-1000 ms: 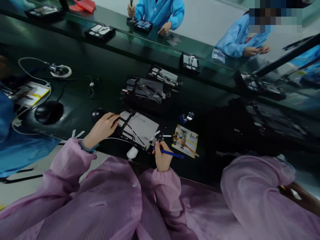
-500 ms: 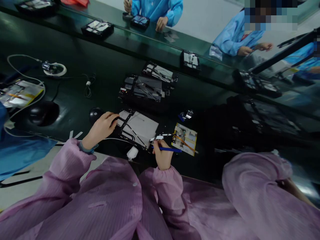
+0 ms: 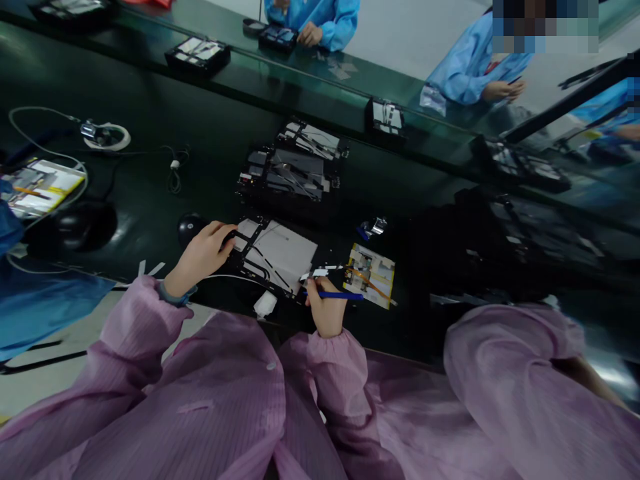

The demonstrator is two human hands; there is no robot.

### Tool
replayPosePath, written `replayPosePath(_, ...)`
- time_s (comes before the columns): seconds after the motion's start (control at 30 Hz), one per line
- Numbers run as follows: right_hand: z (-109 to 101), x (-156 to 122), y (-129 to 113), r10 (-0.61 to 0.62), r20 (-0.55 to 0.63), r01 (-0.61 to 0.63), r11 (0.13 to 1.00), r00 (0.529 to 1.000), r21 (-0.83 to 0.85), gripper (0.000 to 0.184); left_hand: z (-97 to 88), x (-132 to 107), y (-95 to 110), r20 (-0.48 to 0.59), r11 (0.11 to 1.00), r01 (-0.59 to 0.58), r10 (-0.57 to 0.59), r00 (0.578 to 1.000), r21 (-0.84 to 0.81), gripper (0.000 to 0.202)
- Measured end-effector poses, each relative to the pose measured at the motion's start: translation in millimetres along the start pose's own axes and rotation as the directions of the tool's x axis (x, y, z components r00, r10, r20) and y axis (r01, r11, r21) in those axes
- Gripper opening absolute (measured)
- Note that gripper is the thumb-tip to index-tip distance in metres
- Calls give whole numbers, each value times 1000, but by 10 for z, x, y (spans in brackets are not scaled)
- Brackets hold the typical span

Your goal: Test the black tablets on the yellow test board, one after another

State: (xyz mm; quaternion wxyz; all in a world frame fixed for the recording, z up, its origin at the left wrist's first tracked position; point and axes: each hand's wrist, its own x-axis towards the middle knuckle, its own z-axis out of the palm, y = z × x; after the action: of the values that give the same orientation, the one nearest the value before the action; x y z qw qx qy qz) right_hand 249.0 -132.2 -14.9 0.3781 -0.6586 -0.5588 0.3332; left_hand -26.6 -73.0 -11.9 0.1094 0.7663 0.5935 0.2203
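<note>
An opened tablet-like device (image 3: 285, 250), with a pale grey panel and black strips, lies in front of me on the dark green bench. My left hand (image 3: 203, 257) is closed over its left edge, fingers curled and thumb underneath. At the lower right corner of the device, my right hand (image 3: 327, 308) pinches a thin blue pen-like tool (image 3: 345, 295), which sticks out rightward. The tool's working end is hidden by the fingers. Small white strips (image 3: 320, 272) lie just beyond those fingertips. Right of that hand lies a yellow-edged board assembly (image 3: 373, 273) with an orange ribbon cable.
Behind are more opened devices (image 3: 293, 175). A black computer mouse (image 3: 190, 229) sits beside my left hand, a crumpled white piece (image 3: 265, 305) near the bench edge. A shiny clip-like part (image 3: 375, 228) lies right. Co-workers in blue sleeves (image 3: 340, 23) work across the bench; a pink-sleeved person (image 3: 515, 347) sits right.
My hands stay almost in place. Across the bench, a co-worker's hand has moved left to a black-framed device, and another co-worker's hands have come closer together.
</note>
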Motion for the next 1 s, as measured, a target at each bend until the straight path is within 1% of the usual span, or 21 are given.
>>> replayPosePath(0.17,29,9,26,-17,-18,17,1000,1000,9,25,9,-1,-39,7,1000,10,-9,1000,-22,33)
replayPosePath(0.23,-5,-22,60,2,-28,-1,999,1000,32,28,1,6,-55,17,999,26,-25,1000,-44,34)
replayPosePath(0.27,-51,-52,90,18,-61,-15,999,998,43,31,-7,12,-61,24,998,35,-34,999,-59,34)
replayPosePath(0.33,-207,-141,183,40,-207,-42,999,978,-5,37,-28,22,-67,40,995,52,-48,998,-90,35)
replayPosePath(0.4,-429,-251,315,-2,-379,-83,975,925,-206,40,-56,22,-70,61,993,44,-37,997,-106,35)
replayPosePath(0.43,-546,-305,388,-48,-427,-114,931,903,-346,40,-74,14,-73,76,994,24,-16,997,-104,35)
replayPosePath(0.47,-657,-353,460,-84,-443,-158,862,892,-481,37,-94,-1,-78,99,995,-5,15,995,-97,37)
replayPosePath(0.5,-755,-391,526,-94,-440,-213,773,893,-597,32,-115,-23,-85,129,996,-39,50,990,-86,39)
replayPosePath(0.53,-835,-418,582,-75,-431,-272,675,899,-685,26,-135,-52,-95,165,994,-75,86,983,-74,43)
replayPosePath(0.57,-897,-432,624,-31,-432,-337,576,901,-744,21,-153,-86,-105,209,992,-109,119,971,-60,48)
replayPosePath(0.63,-970,-423,667,69,-470,-456,403,880,-794,21,-169,-164,-121,291,986,-167,167,942,-26,60)
replayPosePath(0.67,-987,-404,670,102,-490,-493,349,866,-797,23,-164,-203,-122,314,981,-192,184,932,-5,63)
replayPosePath(0.7,-994,-380,664,116,-503,-512,317,856,-798,25,-147,-238,-117,314,977,-211,194,929,22,65)
replayPosePath(0.73,-993,-356,652,110,-510,-517,307,853,-799,27,-121,-269,-106,293,974,-221,196,936,55,65)
replayPosePath(0.77,-982,-334,636,87,-511,-510,319,855,-798,29,-86,-293,-90,252,971,-221,193,948,90,64)
replayPosePath(0.8,-959,-316,620,50,-502,-484,361,863,-797,31,-47,-311,-72,204,969,-214,187,961,121,62)
replayPosePath(0.83,-921,-304,603,3,-471,-425,438,882,-792,32,-7,-322,-55,162,968,-204,180,970,145,60)
replayPosePath(0.87,-864,-297,587,-49,-417,-325,546,907,-772,33,31,-328,-42,129,967,-195,175,976,162,59)
replayPosePath(0.93,-690,-292,550,-159,-273,-59,759,949,-648,36,97,-333,-32,100,966,-191,176,979,172,58)
replayPosePath(0.97,-576,-291,529,-212,-202,63,823,956,-565,38,122,-333,-35,93,967,-190,177,980,167,59)
replayPosePath(1.0,-450,-287,505,-260,-149,155,853,954,-498,41,142,-334,-41,84,970,-186,174,981,159,59)
